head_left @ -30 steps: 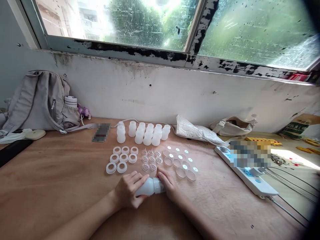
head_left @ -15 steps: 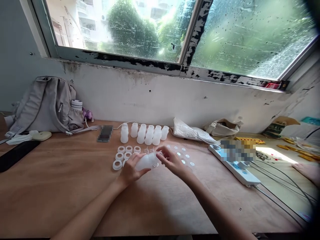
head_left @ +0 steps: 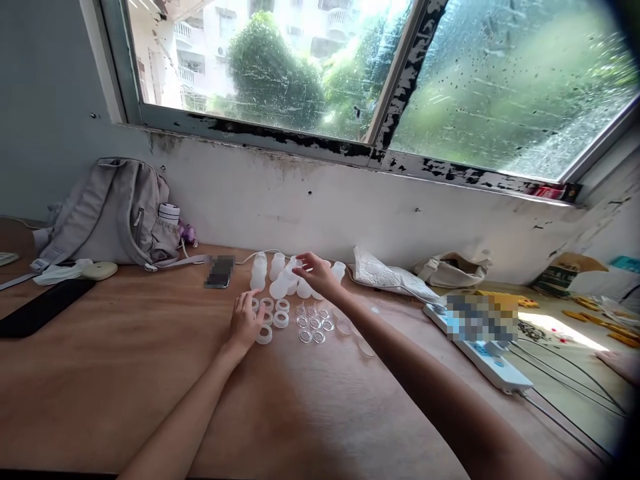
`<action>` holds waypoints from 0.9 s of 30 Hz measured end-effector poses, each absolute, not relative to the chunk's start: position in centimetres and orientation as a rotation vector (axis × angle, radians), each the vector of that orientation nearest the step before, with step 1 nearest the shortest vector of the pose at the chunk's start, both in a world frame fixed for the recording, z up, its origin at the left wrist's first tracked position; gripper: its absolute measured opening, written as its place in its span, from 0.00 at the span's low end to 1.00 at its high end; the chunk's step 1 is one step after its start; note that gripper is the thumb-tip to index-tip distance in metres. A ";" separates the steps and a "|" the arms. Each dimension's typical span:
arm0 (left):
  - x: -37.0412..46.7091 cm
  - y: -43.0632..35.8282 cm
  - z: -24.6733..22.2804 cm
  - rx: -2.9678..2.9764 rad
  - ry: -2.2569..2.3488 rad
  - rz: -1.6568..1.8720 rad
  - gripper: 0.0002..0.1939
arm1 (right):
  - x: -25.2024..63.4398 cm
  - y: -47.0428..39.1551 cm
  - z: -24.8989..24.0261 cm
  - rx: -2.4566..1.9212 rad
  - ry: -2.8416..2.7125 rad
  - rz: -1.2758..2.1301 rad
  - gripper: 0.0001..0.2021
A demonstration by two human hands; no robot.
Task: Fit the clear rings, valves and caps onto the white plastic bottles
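My right hand [head_left: 316, 275] is closed on the neck end of a translucent white plastic bottle [head_left: 284, 283], which tilts with its base toward the lower left in front of the bottle row. My left hand [head_left: 246, 320] reaches over the left edge of the white rings [head_left: 281, 319], thumb and fingers apart around a ring; whether it touches one is unclear. Behind stand several similar bottles [head_left: 259, 272], partly covered by my right hand. Right of the white rings lie several clear rings [head_left: 314, 323]. Clear discs [head_left: 367, 347] lie partly hidden under my right forearm.
A grey backpack [head_left: 113, 213] stands at the back left, near a black flat case [head_left: 45, 308] and a blurred phone-like object [head_left: 219, 272]. A white padded bag [head_left: 390, 273] lies by the wall. On the right are a power strip [head_left: 493, 363] with cables and another person's hand [head_left: 617, 363].
The bottle has gone from between both hands to the bottle row, in my right hand. My left hand has released it and moved left to the white rings. The view has shifted slightly.
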State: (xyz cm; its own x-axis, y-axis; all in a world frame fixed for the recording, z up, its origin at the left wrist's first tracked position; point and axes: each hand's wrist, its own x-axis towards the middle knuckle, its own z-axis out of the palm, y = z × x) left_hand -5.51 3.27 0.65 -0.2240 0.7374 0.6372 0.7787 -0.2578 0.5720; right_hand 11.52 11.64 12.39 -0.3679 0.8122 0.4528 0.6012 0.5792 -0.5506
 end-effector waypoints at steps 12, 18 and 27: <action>-6.9 3.5 1.4 -2.018 -2.073 -1.152 0.09 | 7.1 16.9 11.2 -1.250 -2.354 0.123 0.11; -6.2 2.3 2.4 -2.156 -2.205 -0.872 0.10 | 6.5 17.1 10.8 -1.305 -2.384 0.075 0.12; -5.3 0.3 4.3 -2.338 -2.201 -0.510 0.21 | 5.7 17.4 10.5 -1.295 -2.398 0.073 0.10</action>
State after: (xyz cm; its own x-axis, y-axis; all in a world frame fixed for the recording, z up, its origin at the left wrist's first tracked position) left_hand -5.32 0.29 4.27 0.0371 0.9879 0.1508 0.9536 -0.0801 0.2902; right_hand 5.74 17.40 10.49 -0.4830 0.8107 0.3309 0.7892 0.5667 -0.2366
